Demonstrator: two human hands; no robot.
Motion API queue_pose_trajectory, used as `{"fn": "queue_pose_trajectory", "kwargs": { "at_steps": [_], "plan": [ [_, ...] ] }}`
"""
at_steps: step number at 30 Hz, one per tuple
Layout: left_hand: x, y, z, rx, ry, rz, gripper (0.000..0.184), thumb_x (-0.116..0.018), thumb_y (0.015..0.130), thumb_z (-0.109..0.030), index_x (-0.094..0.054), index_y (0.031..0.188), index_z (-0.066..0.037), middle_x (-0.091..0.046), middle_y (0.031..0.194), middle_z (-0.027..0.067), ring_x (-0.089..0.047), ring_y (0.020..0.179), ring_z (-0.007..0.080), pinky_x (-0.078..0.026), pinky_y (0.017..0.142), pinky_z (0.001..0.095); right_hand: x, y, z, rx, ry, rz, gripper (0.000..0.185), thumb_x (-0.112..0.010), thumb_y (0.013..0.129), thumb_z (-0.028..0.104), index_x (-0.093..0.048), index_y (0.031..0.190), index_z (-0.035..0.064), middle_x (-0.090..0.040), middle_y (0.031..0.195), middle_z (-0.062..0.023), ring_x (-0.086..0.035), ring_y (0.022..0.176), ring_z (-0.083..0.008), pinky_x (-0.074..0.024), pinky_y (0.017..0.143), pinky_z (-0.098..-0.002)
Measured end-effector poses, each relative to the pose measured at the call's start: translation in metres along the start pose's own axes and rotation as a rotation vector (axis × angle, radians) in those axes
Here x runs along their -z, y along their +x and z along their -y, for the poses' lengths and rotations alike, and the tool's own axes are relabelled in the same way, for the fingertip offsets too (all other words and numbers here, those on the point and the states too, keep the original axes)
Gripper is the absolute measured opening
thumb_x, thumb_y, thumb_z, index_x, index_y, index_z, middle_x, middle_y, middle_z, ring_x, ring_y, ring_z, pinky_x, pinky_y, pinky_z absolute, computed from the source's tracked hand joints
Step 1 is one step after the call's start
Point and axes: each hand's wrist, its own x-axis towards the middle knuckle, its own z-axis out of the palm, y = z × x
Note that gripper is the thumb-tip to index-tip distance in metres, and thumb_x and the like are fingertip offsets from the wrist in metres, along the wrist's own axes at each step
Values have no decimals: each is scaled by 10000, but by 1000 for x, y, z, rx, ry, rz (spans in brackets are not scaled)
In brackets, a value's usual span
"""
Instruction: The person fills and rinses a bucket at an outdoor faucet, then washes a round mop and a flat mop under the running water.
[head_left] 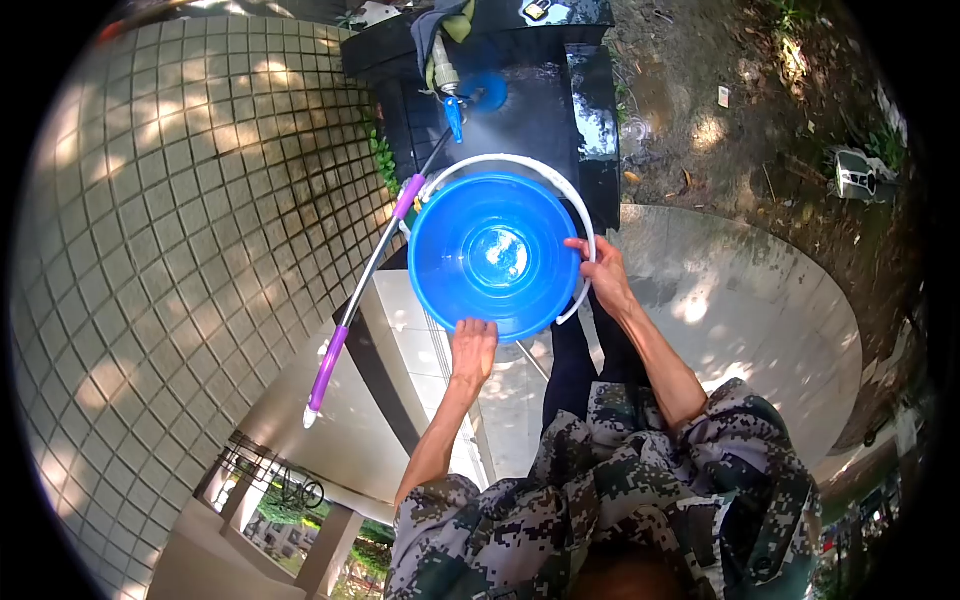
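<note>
A blue basin (440,262) is held in front of me, its open top facing the camera, with a bright reflection at its bottom. My left hand (474,350) grips the near rim, fingers over the edge. On the right side, my right hand (602,272) holds the rim, with the white curved handle (560,180) passing by its fingers. That handle arcs around the far side of the basin. Left of the basin leans a mop pole (365,278) with purple grips. Beyond the basin is a tap with a blue lever (454,120).
A dark stone sink (590,20) stands ahead, with a cloth (425,35) over the tap pipe and a padlock (537,10) on its ledge. A tiled wall (180,200) rises at the left. Muddy ground with litter and a curved concrete slab (740,290) lie at the right.
</note>
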Motion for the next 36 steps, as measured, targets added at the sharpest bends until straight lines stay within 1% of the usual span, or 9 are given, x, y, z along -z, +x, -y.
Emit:
{"fn": "queue_pose_trajectory", "kwargs": {
  "at_steps": [8, 10, 12, 14, 19, 23, 24, 26, 36],
  "plan": [
    [-19, 4, -15, 45, 72, -87, 61, -516, 729, -86, -570, 749, -65, -594, 756, 113, -560, 798, 234, -393, 741, 364, -19, -3, 4, 90, -310, 49, 498, -432, 620, -142, -617, 1054, 19, -597, 883, -34, -540, 789, -111, -433, 691, -240],
    [-13, 16, -25, 58, 104, -108, 63, -517, 738, -93, -574, 754, -70, -602, 750, 109, -567, 781, 229, -393, 749, 364, -36, -6, -15, 632, -602, 90, 469, -438, 648, -142, -607, 1054, 20, -645, 959, -127, -615, 873, -231, -472, 754, -341],
    [-10, 33, -28, 81, 82, -112, 88, -518, 744, -98, -593, 783, -76, -617, 763, 95, -584, 780, 232, -398, 774, 386, -54, -25, 2, 625, -684, 354, 453, -449, 645, -144, -601, 1041, 13, -629, 963, -183, -607, 927, -349, -466, 798, -426],
    [-6, 43, -27, 64, 9, -296, 121, -509, 754, -103, -617, 805, -81, -621, 767, 93, -602, 793, 262, -406, 798, 403, -71, -34, 14, 529, -795, 536, 475, -452, 632, -138, -575, 1066, 10, -603, 1004, -193, -577, 975, -359, -468, 816, -388],
    [24, 76, -12, 137, -464, -281, 144, -558, 725, -110, -627, 843, -63, -624, 873, 166, -588, 836, 345, -454, 751, 468, -106, -21, 52, 420, -908, 671, 465, -493, 677, -28, -561, 1132, 39, -628, 946, -226, -602, 872, -388, -473, 737, -433],
    [31, 113, 20, -42, -455, -432, 152, -544, 739, -124, -622, 849, -53, -627, 869, 174, -579, 859, 379, -447, 769, 487, -123, 16, 63, 491, -944, 480, 410, -513, 680, 117, -599, 1073, 37, -632, 872, -251, -603, 849, -418, -474, 764, -474],
    [48, 121, 20, 129, -582, -276, 178, -537, 743, -139, -629, 863, -46, -637, 862, 183, -590, 833, 380, -455, 756, 482, -127, 25, 67, 507, -947, 478, 410, -513, 680, 117, -599, 1073, 37, -632, 872, -251, -603, 849, -418, -474, 764, -474],
    [55, 141, 35, -57, -312, -348, 190, -521, 761, -153, -632, 858, -33, -643, 859, 197, -607, 795, 374, -474, 699, 474, -133, 41, 78, 553, -987, 415, 410, -527, 670, 139, -603, 1046, -7, -632, 838, -255, -608, 808, -429, -480, 741, -465],
    [72, 176, 61, 29, -367, -282, 177, -584, 724, -83, -641, 889, -52, -649, 810, 201, -629, 810, 370, -514, 681, 435, -156, 69, 84, 674, -1098, 208, 361, -534, 703, 206, -636, 972, -13, -627, 818, -263, -603, 803, -420, -443, 741, -483]
  ]
}}
